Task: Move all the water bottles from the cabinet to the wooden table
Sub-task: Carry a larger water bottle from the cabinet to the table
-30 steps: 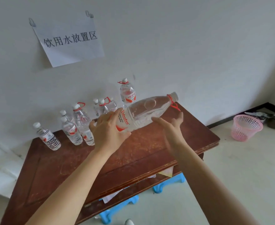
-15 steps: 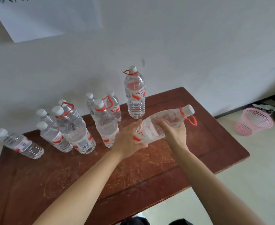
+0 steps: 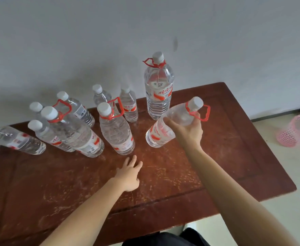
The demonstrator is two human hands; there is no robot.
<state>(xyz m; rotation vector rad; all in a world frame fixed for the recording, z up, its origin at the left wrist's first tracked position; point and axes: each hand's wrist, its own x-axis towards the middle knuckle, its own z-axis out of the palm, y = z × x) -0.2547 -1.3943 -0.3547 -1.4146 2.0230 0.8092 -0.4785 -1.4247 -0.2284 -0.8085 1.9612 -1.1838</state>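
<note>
Right hand [image 3: 190, 132] grips a tilted clear plastic bottle [image 3: 163, 132], base maybe touching the brown wooden worktop [image 3: 234, 157]; left hand [image 3: 129, 173] open, empty; next: stand it upright.

No word or number can be read fully. The tall upright bottle [image 3: 159, 89] at the top centre of the frame has a white and red label with red brush-like characters, but they are too blurred to read. The tilted large bottle [image 3: 160, 134], right of centre, shows a row of red letters along its label, also not legible. The large bottle at left centre [image 3: 78, 137] carries a black barcode [image 3: 90, 151] low on its white label. The small bottle behind it [image 3: 78, 109] shows a second barcode [image 3: 81, 112]. Their digits cannot be made out. The large bottle in the centre [image 3: 117, 132] shows only red strokes on white.
</note>
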